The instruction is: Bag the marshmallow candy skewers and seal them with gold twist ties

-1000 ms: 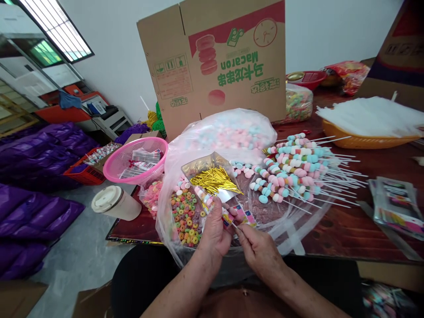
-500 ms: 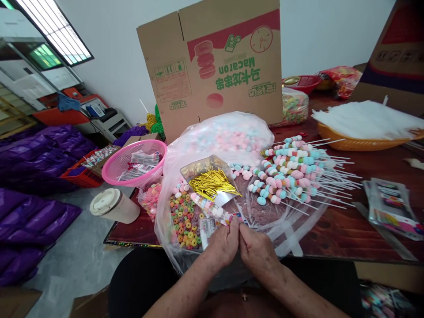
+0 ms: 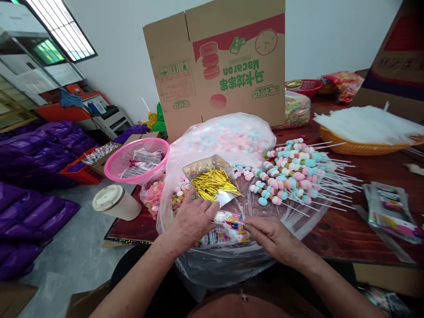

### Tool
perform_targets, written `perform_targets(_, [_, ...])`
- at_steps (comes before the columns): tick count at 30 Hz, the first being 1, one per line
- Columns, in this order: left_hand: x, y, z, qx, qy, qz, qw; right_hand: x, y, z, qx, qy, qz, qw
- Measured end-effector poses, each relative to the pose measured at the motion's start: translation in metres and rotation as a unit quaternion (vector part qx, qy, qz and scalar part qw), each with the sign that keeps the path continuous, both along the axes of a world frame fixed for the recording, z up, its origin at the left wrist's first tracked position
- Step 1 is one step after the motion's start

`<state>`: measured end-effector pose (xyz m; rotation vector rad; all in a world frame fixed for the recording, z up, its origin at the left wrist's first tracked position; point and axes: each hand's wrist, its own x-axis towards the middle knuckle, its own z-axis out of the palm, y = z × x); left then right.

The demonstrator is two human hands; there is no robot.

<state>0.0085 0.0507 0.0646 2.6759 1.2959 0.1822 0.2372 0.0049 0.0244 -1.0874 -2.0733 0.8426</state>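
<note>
A candy skewer in a printed clear wrapper point(image 3: 232, 219) spans the gap between my hands, low over the table's front. My right hand point(image 3: 276, 238) pinches its stick end between thumb and fingers. Wrapped over its other end is my left hand point(image 3: 194, 218), which hides most of the candies. Just beyond lies an open pouch of gold twist ties point(image 3: 215, 183). Printed wrappers point(image 3: 220, 237) lie below the skewer. Ring candies point(image 3: 177, 201) show partly behind my left hand. Several finished-looking skewers of pastel candies point(image 3: 291, 172) are piled to the right, sticks pointing right.
A large clear bag of pastel candies point(image 3: 228, 134) lies before an upright cardboard box point(image 3: 179, 44). At left are a pink basket point(image 3: 109, 170) and a lidded cup point(image 3: 124, 205). An orange basket of white sticks point(image 3: 357, 145) and flat wrappers point(image 3: 391, 207) are at right.
My hands were together at the wrapper's end and are now apart. The left hand has moved left over the candies, the right hand a little right. The skewer now lies more level.
</note>
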Motion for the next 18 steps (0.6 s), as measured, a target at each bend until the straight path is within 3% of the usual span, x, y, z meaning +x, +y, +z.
perform_targets(1, [0.005,-0.002,-0.007,-0.028,0.049,-0.013,0.998,0.001,0.002,0.001,0.017,-0.018,0.003,1.0])
perform_targets(3, [0.016,-0.011,-0.021,-0.082,0.058,-0.002,0.995,0.002,0.008,0.0,0.049,-0.062,0.003,0.997])
perform_targets(6, [0.029,-0.026,-0.04,-0.159,-0.082,0.063,0.982,0.001,0.017,-0.004,0.062,-0.077,-0.025,0.995])
perform_targets(8, [0.035,-0.033,-0.05,-0.231,-0.214,0.127,0.94,-0.003,0.019,-0.007,0.022,-0.001,-0.103,0.994])
perform_targets(10, [0.039,-0.036,-0.058,-0.3,-0.324,0.181,0.879,-0.012,0.018,-0.013,-0.059,0.109,-0.171,0.977])
perform_targets(12, [0.04,-0.038,-0.061,-0.333,-0.384,0.196,0.839,-0.025,0.013,-0.02,-0.156,0.181,-0.159,0.958])
perform_targets(14, [0.038,-0.039,-0.059,-0.354,-0.398,0.171,0.829,-0.038,0.008,-0.026,-0.21,0.195,-0.107,0.952])
perform_targets(16, [0.035,-0.039,-0.054,-0.409,-0.399,0.144,0.808,-0.046,0.006,-0.028,-0.182,0.164,-0.091,0.965])
perform_targets(18, [0.031,-0.038,-0.05,-0.479,-0.391,0.125,0.776,-0.049,0.006,-0.026,-0.086,0.1,-0.099,0.986])
